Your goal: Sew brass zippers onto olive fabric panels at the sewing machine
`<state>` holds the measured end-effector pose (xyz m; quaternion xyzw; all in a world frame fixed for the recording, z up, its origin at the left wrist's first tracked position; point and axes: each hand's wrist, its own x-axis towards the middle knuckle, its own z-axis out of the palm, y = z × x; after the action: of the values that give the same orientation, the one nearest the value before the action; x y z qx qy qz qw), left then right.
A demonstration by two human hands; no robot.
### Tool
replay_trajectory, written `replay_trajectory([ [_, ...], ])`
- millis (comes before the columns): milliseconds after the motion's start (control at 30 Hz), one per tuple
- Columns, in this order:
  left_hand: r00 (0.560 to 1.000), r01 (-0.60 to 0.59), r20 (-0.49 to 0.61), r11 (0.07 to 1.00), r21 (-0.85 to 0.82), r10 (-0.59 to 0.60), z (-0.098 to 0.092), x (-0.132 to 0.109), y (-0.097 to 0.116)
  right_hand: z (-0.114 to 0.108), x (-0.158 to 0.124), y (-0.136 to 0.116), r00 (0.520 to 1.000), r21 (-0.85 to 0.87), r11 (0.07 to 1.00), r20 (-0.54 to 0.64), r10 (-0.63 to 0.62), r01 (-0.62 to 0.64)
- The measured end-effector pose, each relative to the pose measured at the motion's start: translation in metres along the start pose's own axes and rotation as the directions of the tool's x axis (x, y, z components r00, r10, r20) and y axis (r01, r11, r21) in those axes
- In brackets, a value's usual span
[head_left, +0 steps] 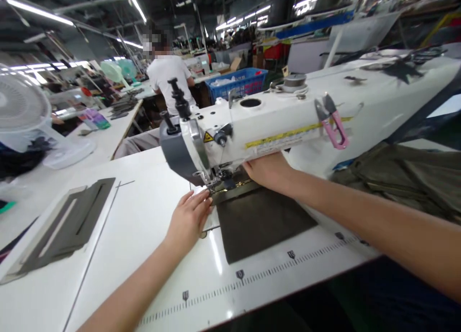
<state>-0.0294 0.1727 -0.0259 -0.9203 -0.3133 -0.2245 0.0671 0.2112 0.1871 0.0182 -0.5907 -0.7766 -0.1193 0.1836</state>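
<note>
A dark olive fabric piece (264,224) lies flat under the needle area of a white sewing machine (237,125). Along its far edge runs a folded strip with a shiny gold line, perhaps a zipper. My left hand (189,214) rests at the strip's left end, beside the presser foot (212,188), its fingers stretched out and lying flat. Beneath the machine arm, my right hand (268,171) reaches to the far side of the fabric; its fingertips are hidden, so I cannot see whether it grips the cloth.
Stacked olive fabric pieces (72,221) lie to the left, and a fabric heap (403,173) to the right. Pink-handled thread snips (333,123) hang on the machine. A white fan (25,106) stands at far left. Beyond are a person (169,77) and a blue crate (237,84).
</note>
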Motion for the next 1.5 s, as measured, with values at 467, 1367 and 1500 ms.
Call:
replay_trajectory([
  [467, 0.995, 0.085, 0.057, 0.994, -0.067, -0.081, -0.001, 0.009, -0.008, 0.019, -0.054, -0.052, 0.963, 0.115, 0.993, 0.269, 0.008, -0.04],
  [1367, 0.999, 0.034, -0.013, 0.994, -0.1, -0.036, 0.004, 0.003, -0.008, 0.029, -0.045, -0.067, 0.963, 0.228, 0.968, 0.223, -0.153, 0.101],
  [1500, 0.997, -0.033, 0.076, 0.998, 0.061, 0.028, 0.003, 0.002, -0.003, 0.027, -0.05, -0.067, 0.954, 0.21, 0.948, 0.131, -0.268, 0.238],
])
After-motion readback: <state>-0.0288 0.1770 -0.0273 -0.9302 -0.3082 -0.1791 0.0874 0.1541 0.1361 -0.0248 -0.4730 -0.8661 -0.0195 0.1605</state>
